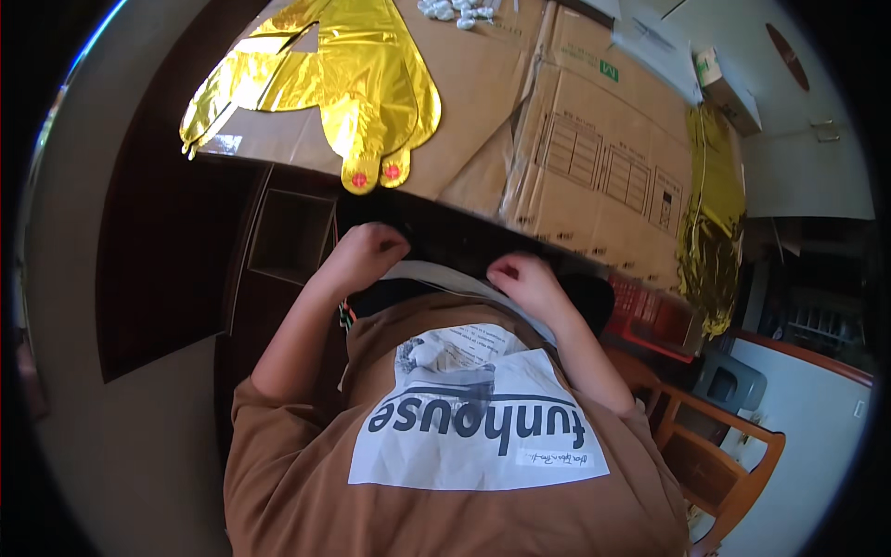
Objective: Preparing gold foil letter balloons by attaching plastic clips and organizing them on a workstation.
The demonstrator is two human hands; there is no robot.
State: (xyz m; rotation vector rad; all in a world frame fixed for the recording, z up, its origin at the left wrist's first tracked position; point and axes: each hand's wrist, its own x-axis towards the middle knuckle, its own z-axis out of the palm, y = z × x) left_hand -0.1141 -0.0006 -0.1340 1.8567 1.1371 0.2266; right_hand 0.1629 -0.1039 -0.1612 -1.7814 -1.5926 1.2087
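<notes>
Brown T-shirt [464, 511] with a white printed panel fills the foreground as I face a cardboard-topped worktop [478, 102]. My fingers [393, 243] are curled narrow on both hands, and nothing shows in their grip. My left hand [371, 253] hangs just short of the worktop's near edge; my right hand [527, 282] mirrors it, well apart, close to my waist. Both appear to be at rest, held low and clear of the goods.

Just beyond my left hand, untouched, a gold foil balloon [380, 79] lies toward the left of the worktop, its two rounded tabs reaching the near edge. It is probably spread there to keep the thin film within reach and free of folds; the cardboard likely serves as a broad, smooth bed. Mirror-bright and wrinkled, the foil looks flat and airless, glaring white where light strikes, with a red mark near each tab's tip.

Farther out, small pale pieces [459, 11] sit at the top. To the right, past a carton panel [594, 172] printed with grids, gold foil strips [715, 204] hang over the side, perhaps draped to leave room. Below are a red crate [640, 316] and a wooden chair [742, 464].
</notes>
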